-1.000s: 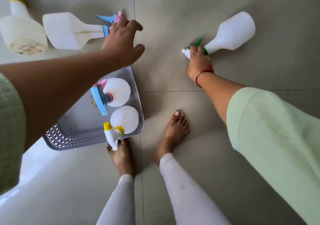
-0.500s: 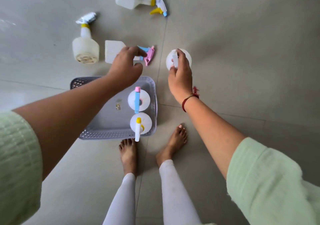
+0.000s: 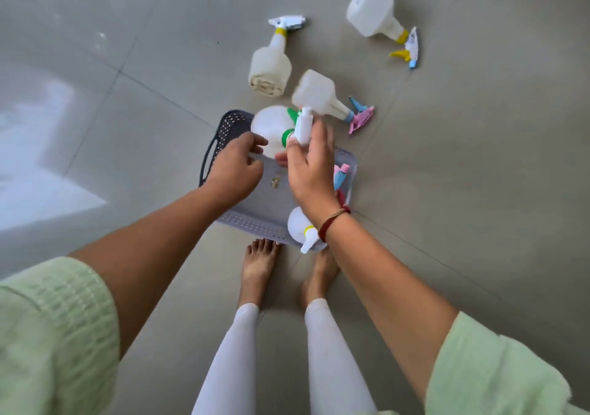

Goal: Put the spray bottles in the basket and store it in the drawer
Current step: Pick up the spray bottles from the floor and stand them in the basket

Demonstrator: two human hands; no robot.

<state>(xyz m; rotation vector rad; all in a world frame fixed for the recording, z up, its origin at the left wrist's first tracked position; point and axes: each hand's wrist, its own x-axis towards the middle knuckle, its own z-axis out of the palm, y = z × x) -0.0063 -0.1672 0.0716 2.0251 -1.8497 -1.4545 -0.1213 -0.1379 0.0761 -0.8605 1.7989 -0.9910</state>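
Note:
A grey perforated basket [image 3: 255, 223] sits on the floor in front of my feet. My right hand [image 3: 308, 172] grips the head of a white spray bottle with a green collar [image 3: 271, 127], held upright over the basket's far end. My left hand [image 3: 234, 165] hovers beside that bottle's body, fingers curled and touching it lightly. A yellow-collared bottle [image 3: 301, 228] stands in the basket's near right corner. A blue and pink nozzle [image 3: 340, 175] of another bottle shows behind my right hand. Three bottles lie on the floor beyond the basket: one pink and blue [image 3: 319, 95], one with a yellow collar [image 3: 271, 63], one far right [image 3: 373, 9].
The floor is pale grey tile with bright window glare at the left [image 3: 38, 159]. My bare feet [image 3: 258, 264] stand just behind the basket's near edge. No drawer is in view.
My right hand has carried the green-collared bottle from the floor to above the basket. My left hand left the pink and blue bottle on the floor and came to the held bottle.

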